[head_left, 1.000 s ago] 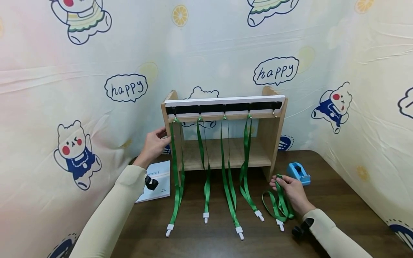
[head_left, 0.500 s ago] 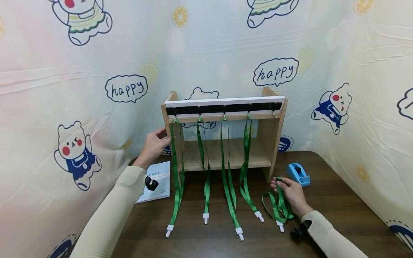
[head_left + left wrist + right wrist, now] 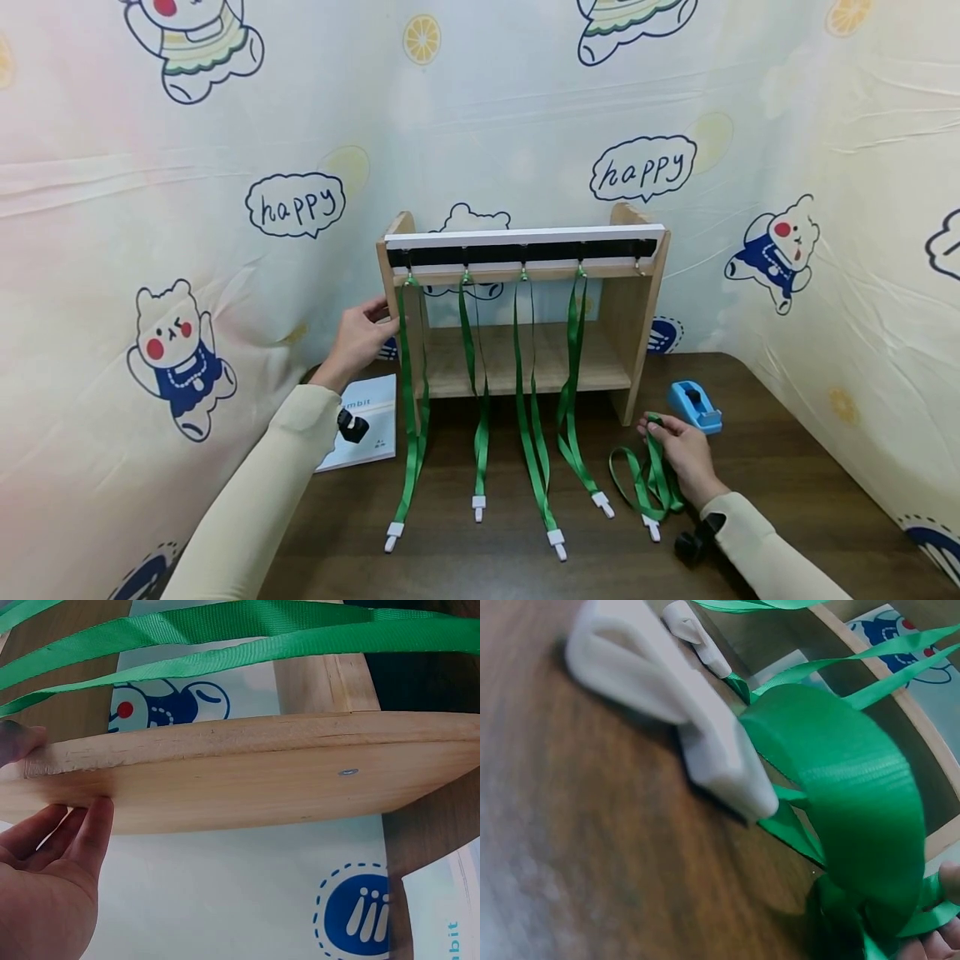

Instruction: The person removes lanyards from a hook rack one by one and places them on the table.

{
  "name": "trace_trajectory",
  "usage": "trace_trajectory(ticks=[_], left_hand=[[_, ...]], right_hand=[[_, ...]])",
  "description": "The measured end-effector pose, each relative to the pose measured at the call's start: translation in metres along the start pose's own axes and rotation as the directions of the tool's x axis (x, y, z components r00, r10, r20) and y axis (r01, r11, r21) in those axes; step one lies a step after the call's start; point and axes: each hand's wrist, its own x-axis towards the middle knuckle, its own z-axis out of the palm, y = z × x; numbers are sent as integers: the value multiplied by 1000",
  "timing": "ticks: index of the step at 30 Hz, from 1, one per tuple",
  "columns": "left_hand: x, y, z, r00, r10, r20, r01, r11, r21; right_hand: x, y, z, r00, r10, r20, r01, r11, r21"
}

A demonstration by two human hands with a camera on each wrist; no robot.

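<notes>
My left hand [image 3: 358,335] grips the left side panel of a small wooden shelf [image 3: 628,333]. In the left wrist view its thumb lies on the panel's front edge and its fingertips press the outer face. Down at the right, my right hand [image 3: 688,460] pinches a gathered green lanyard [image 3: 657,483] just over the table. This lanyard's white clip [image 3: 705,742] lies at the tabletop in the right wrist view. Several green lanyards [image 3: 521,358] hang from metal hooks on the black-striped white rail [image 3: 525,252]. The rightmost hook [image 3: 638,265] bears nothing.
A blue tape dispenser [image 3: 696,407] stands just beyond my right hand. On the left a light-blue and white booklet [image 3: 367,433] lies under my left forearm. White clips of the hanging lanyards reach toward the front of the brown table [image 3: 450,575]. Patterned cloth encloses the back and sides.
My right hand has shifted slightly to the right and down, with the lanyard still pinched. My left hand stays on the shelf's side panel.
</notes>
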Motion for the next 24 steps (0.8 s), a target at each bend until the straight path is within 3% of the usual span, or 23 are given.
trace_trajectory(ticks=[5, 9, 14, 20, 24], left_hand=[[0, 1, 0, 1000, -12, 2, 12, 1000, -10], [0, 2, 1, 1000, -13, 1, 13, 1000, -13], [0, 3, 1, 1000, -12, 1, 12, 1000, -15], [2, 2, 1, 1000, 1, 4, -1, 1000, -20], [1, 0, 2, 1000, 1, 5, -1, 1000, -22]], right_hand=[[0, -1, 0, 998, -25, -56, 15, 986, -168], [1, -2, 2, 996, -16, -93, -6, 973, -232], [2, -4, 3, 990, -20, -139, -12, 974, -225], [4, -4, 1, 980, -79, -183, 40, 977, -208], [2, -6, 1, 976, -98, -195, 74, 989, -128]])
